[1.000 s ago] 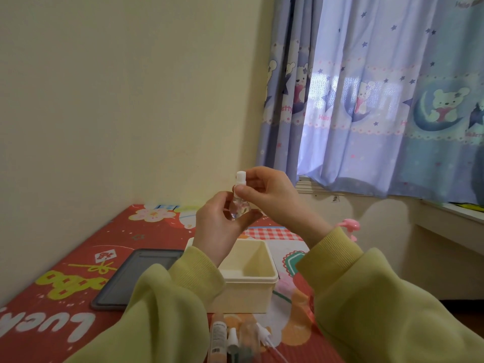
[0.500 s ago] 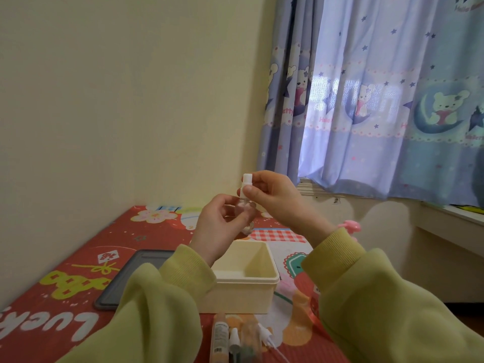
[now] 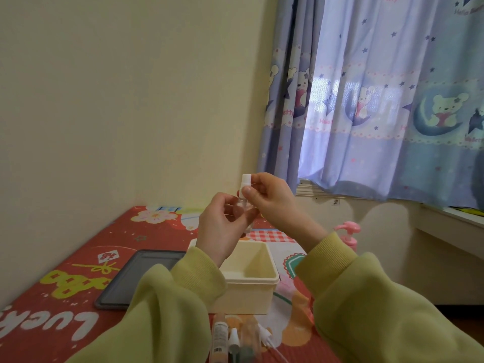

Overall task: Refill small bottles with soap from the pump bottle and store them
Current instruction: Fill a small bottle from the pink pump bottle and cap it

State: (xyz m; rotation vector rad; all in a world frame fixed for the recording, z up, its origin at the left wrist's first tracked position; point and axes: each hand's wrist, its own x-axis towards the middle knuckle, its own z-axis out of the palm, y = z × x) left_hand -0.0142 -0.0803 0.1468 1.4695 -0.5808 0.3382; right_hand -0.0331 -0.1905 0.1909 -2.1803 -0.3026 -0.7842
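raised hands: left (image 3: 218, 226) grips small bottle (image 3: 243, 210); right (image 3: 269, 197) pinches cap (image 3: 246, 180)

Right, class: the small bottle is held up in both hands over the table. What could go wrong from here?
1. The small clear bottle is held in the air by the left hand while the right hand pinches its white cap; a slipped grip could drop it outside the cream box.
2. The right sleeve appears close to the pink pump bottle and might knock it over.
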